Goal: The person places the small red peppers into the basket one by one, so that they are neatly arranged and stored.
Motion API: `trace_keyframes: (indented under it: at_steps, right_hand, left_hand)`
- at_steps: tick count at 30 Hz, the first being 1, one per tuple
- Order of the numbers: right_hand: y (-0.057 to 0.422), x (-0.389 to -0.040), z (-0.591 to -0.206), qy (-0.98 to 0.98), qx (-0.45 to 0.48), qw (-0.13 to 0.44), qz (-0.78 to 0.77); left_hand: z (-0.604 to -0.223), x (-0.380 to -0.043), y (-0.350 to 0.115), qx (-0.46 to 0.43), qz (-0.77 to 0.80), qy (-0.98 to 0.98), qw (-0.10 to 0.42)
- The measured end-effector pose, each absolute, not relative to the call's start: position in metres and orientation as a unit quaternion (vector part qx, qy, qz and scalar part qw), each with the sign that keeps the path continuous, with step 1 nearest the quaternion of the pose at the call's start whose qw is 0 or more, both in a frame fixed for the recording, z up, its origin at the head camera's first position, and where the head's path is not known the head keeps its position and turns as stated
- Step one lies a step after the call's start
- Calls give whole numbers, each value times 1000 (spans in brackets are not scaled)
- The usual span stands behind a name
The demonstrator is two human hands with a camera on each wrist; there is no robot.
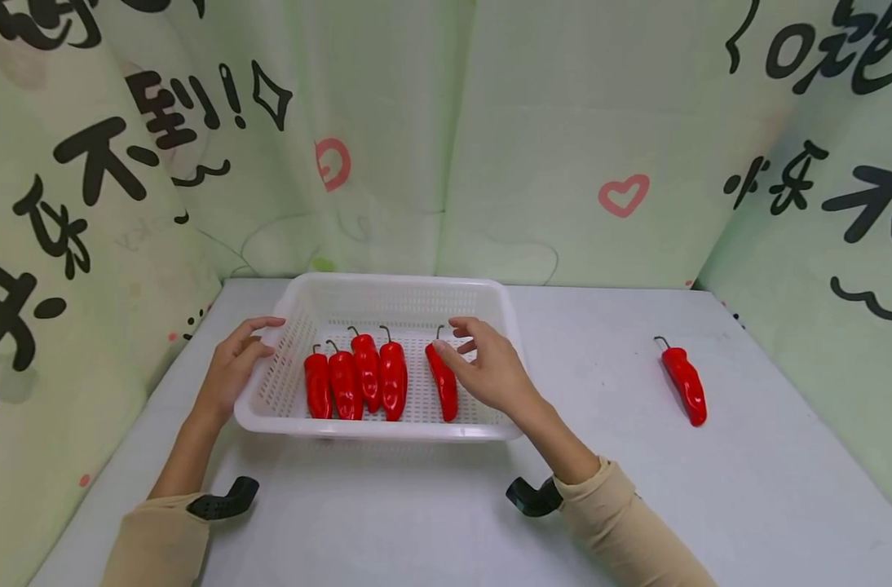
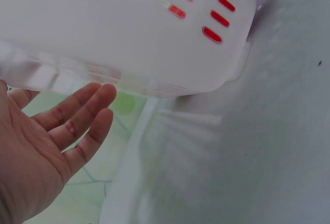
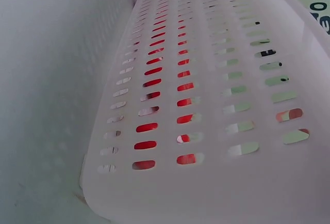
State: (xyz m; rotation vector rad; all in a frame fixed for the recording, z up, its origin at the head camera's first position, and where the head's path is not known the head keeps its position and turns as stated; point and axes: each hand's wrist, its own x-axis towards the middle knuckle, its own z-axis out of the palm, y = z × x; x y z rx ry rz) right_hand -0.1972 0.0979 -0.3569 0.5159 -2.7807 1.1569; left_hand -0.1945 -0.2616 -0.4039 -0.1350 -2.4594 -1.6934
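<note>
A white plastic basket with slotted walls holds several red chili peppers with thin dark stems. A cluster of peppers lies side by side at its left and middle, and a single pepper lies apart further right. My right hand is over the basket's right part, thumb and forefinger spread apart at that pepper's top end, partly covering it. At the basket's left end my left hand touches the wall and rim with relaxed fingers; its loosely extended fingers show in the left wrist view. The right wrist view shows no hand.
Another red chili pepper lies on the white table, right of the basket. Pale green curtains with black lettering and pink hearts hang behind the table and along both sides.
</note>
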Motion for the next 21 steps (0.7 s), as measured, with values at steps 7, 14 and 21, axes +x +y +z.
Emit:
trace_keyframes:
  at_steps: [7, 14, 21]
  right_hand:
    - [99, -196, -358, -903, 169, 67, 389]
    - [101, -192, -357, -895, 168, 94, 403]
    - [108, -188, -356, -883, 176, 120, 419]
  left_hand:
    - [-402, -194, -261, -42, -565, -821, 71]
    - [-402, -194, -260, -40, -568, -819, 67]
    - [-403, -194, -261, -43, -566, -820, 72]
